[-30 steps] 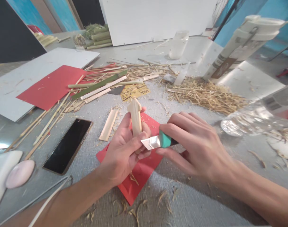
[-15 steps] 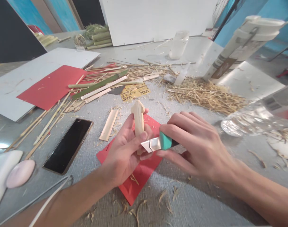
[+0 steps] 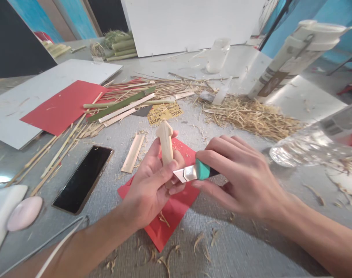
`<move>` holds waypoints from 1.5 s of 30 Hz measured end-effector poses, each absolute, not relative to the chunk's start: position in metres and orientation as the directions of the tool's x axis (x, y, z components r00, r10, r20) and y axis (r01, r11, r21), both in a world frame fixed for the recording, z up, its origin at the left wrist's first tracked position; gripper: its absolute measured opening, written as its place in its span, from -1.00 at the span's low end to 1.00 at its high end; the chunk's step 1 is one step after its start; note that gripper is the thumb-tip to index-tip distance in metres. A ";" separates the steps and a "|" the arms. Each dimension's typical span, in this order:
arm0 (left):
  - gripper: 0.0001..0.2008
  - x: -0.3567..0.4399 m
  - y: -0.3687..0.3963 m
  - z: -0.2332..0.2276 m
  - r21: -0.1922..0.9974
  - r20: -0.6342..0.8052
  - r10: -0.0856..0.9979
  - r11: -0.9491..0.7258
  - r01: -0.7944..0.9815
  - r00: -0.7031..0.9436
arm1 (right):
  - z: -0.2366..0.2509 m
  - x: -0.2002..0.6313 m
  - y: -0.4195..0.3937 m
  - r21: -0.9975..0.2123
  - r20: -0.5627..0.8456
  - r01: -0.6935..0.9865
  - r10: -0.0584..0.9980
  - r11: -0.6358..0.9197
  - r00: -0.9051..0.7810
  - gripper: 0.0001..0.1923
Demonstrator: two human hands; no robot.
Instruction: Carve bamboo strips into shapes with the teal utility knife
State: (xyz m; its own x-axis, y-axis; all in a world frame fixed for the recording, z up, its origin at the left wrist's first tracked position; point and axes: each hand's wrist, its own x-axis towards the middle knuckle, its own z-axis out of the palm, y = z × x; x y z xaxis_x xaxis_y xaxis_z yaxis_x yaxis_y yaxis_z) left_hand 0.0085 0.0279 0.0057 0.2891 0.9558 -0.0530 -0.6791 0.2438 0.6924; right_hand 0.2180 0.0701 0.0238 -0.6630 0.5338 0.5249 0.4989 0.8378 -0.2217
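My left hand (image 3: 151, 179) is closed around a pale carved piece of wood (image 3: 166, 144), which stands nearly upright with a wider, pointed head at its top. In my right hand (image 3: 239, 177) is a utility knife (image 3: 190, 173) with a green and black handle and a short exposed blade. The blade tip points left, close by my left thumb and the lower part of the wood; whether it touches is unclear. Below both hands lies a red sheet (image 3: 173, 216) with a few shavings on it.
A phone (image 3: 83, 179) and a flat wood strip (image 3: 132, 153) lie to the left. Bamboo strips (image 3: 126, 108) and a straw pile (image 3: 254, 117) spread behind. A plastic bottle (image 3: 306, 143) lies at right, near a tall white bottle (image 3: 297, 61). Curled shavings (image 3: 166, 264) litter the front.
The carved wood has shifted slightly left and tilted a little, and my left hand has turned with it. The knife has moved marginally, its blade now slightly higher.
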 end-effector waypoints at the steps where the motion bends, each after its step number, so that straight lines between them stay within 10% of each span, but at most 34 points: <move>1: -0.58 0.008 0.028 0.006 0.693 -0.051 0.956 0.243 -0.679 0.289 | 0.024 0.218 0.070 -0.222 0.525 0.498 0.534 0.838 -0.663 -0.61; 34: -0.56 0.010 0.026 0.008 0.693 -0.095 0.954 0.269 -0.669 0.285 | 0.025 0.218 0.067 -0.183 0.560 0.541 0.539 0.821 -0.628 -0.67; 45: -0.59 0.009 0.029 0.006 0.763 -0.047 0.969 0.191 -0.618 0.242 | 0.026 0.216 0.070 -0.411 0.546 0.505 0.649 0.759 -0.530 -0.67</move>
